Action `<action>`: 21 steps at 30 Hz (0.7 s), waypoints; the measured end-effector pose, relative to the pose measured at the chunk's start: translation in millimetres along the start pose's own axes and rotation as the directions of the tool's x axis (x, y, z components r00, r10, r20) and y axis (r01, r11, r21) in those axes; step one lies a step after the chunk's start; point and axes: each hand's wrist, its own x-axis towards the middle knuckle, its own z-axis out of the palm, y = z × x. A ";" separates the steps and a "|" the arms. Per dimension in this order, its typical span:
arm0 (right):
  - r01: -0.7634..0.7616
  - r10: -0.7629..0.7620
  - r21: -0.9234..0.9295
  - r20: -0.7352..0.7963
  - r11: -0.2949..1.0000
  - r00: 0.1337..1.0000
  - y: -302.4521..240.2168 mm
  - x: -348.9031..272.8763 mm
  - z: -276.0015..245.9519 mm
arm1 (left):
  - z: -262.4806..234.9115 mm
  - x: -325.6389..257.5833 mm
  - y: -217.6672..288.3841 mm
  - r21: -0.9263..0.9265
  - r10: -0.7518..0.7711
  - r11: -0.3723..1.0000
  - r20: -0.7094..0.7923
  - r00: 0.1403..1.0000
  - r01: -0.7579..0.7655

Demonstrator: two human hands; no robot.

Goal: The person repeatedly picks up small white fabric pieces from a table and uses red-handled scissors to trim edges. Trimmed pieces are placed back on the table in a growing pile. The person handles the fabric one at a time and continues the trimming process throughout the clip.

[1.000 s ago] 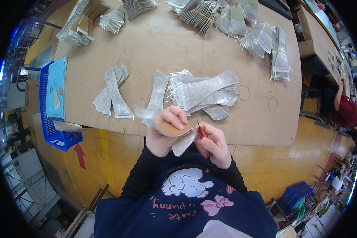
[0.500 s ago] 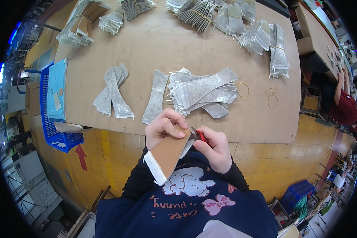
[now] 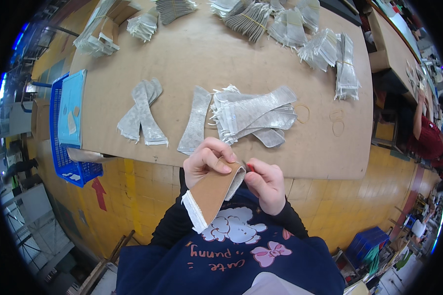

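Between thumb and fingers, my left hand (image 3: 209, 158) pinches a folded sewn fabric piece (image 3: 212, 192), brown on the outer face, grey inside, with a white frayed end hanging down over my shirt. My right hand (image 3: 267, 184) is closed on a small red-handled cutting tool (image 3: 251, 167), mostly hidden by the fingers, its dark tip close to the piece's folded edge. Just beyond my hands, a single grey curved piece (image 3: 194, 120) lies on the table. Beside it is a heap of similar grey pieces (image 3: 253, 114), and farther left a few more lie crossed (image 3: 142, 112).
Banded bundles of grey pieces (image 3: 246, 20) line the table's (image 3: 192, 59) far side. Two rubber bands (image 3: 336, 123) lie at the right. A blue basket (image 3: 79, 169) holding a light-blue board (image 3: 72, 110) adjoins the left edge. A person in a red top (image 3: 426, 140) sits far right.
The red-handled tool has turned and sunk into my right hand, so less of it shows. The brown piece's fold has opened wider, showing more grey lining.
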 end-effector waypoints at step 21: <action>0.143 -0.063 0.223 -0.335 0.964 0.940 16.4 14.1 -42.6 | -98.9 28.7 15.8 -0.489 -0.346 0.858 -0.776 0.527 -0.157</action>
